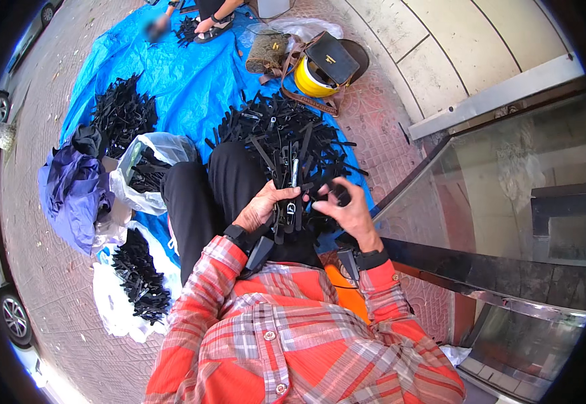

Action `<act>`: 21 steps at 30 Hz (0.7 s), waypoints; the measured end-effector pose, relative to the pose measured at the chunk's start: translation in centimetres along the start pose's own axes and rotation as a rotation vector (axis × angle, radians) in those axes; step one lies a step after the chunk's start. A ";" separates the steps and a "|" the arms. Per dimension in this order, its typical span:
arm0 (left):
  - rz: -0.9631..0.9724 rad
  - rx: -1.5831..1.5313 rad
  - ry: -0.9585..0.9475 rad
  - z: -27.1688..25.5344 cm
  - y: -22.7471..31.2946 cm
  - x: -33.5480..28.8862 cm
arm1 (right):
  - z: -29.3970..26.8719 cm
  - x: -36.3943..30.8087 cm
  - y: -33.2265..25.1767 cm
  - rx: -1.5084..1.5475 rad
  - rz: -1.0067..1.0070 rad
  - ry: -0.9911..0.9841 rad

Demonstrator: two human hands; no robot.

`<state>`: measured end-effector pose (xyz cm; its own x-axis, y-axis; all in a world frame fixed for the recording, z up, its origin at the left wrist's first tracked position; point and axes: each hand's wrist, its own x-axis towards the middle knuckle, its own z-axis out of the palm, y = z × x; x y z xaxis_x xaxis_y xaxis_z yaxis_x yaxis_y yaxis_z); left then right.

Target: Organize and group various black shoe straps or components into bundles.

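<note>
My left hand (262,207) is closed around a bundle of black straps (291,176), some with silver buckles, held upright over my lap. Its thumb lies across the front of the straps. To the right of the bundle, my right hand (353,214) is raised with thumb and fingers curved apart; I make out nothing held in it, though dark straps behind it blur the gap. Beyond both hands spreads a large pile of similar black straps (249,121), partly hidden by my knees and the bundle.
A blue tarp (192,74) lies under the piles. More straps (124,111) heap at left, beside a clear plastic bag (171,145), purple cloth (74,192) and a white sack (114,296). Bags and a yellow bucket (312,79) stand ahead; a glass case (495,182) is right. Another person's hand (204,25) works far off.
</note>
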<state>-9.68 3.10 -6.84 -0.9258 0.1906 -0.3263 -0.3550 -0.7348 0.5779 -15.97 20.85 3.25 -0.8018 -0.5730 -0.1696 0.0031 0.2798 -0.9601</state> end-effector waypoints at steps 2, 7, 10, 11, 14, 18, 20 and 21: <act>-0.026 -0.044 -0.010 0.3 0.8 -0.5 | 1.1 0.3 1.3 -0.173 -0.229 -0.102; -0.007 -0.100 0.022 -0.3 -0.1 0.0 | 2.3 0.8 3.4 -0.363 -0.424 -0.220; -0.022 -0.100 0.028 -0.1 0.2 -0.1 | 1.5 0.3 2.4 -0.200 -0.356 -0.181; -0.026 -0.085 0.049 0.0 0.2 -0.2 | 1.1 0.1 2.5 -0.201 -0.356 -0.183; -0.030 -0.031 0.022 -0.3 0.3 -0.3 | -0.1 -0.7 2.5 -0.184 -0.386 -0.276; 0.015 -0.068 0.092 0.2 0.1 0.0 | -0.8 -1.8 2.5 -0.191 -0.399 -0.372; 0.058 -0.015 0.120 0.1 0.0 0.0 | -0.2 -2.2 1.1 0.055 -0.106 -0.307; 0.058 -0.016 0.120 0.1 -0.1 0.1 | 0.1 -2.4 0.6 0.300 0.187 -0.235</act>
<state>-9.80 3.26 -6.85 -0.9222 0.0694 -0.3805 -0.2988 -0.7527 0.5867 -14.05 22.32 3.08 -0.6134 -0.7032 -0.3594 0.3368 0.1787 -0.9245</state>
